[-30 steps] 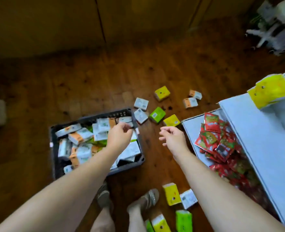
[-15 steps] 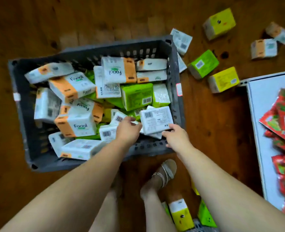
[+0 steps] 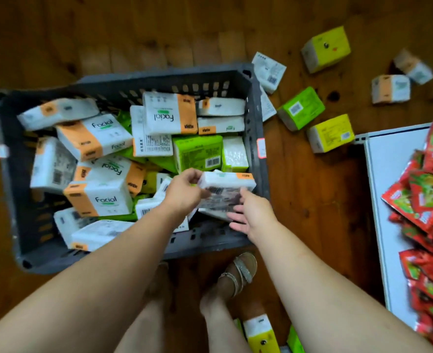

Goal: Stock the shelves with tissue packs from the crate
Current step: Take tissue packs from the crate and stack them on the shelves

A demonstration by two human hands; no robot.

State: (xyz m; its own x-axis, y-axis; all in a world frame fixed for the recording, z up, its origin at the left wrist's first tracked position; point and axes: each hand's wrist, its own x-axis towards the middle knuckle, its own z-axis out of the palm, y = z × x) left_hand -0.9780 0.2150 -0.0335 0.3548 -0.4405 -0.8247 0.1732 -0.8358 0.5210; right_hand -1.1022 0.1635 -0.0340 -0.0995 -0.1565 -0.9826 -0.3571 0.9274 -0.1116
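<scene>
A white tissue pack is lifted just above the heap in the near right corner of the grey crate. Its long axis runs side to side, about parallel to the crate's near wall. It is tipped up on edge: a narrow white side faces up and towards the crate's far wall, and the broad printed face, smeared by blur, turns towards the near wall. The end with the orange band points at the crate's right wall. The left hand comes in over the near wall and pinches the pack's left end between thumb and curled fingers, so almost the whole pack sticks out from that grip towards the right wall. The right hand is at the pack's other end, close inside the right wall. Its thumb lies against the printed face, and its fingers are spread and fairly straight under the lower edge, supporting the pack rather than closing round it. In the rest of the crate, white-and-orange "Facial" packs lie jumbled at all angles, and a green pack lies flat just beyond the held one. More packs lie loose on the wooden floor outside the right wall, among them a green one and a yellow one. Further out on that side is a white shelf piled with red sachets. A sandalled foot stands just outside the near wall.
</scene>
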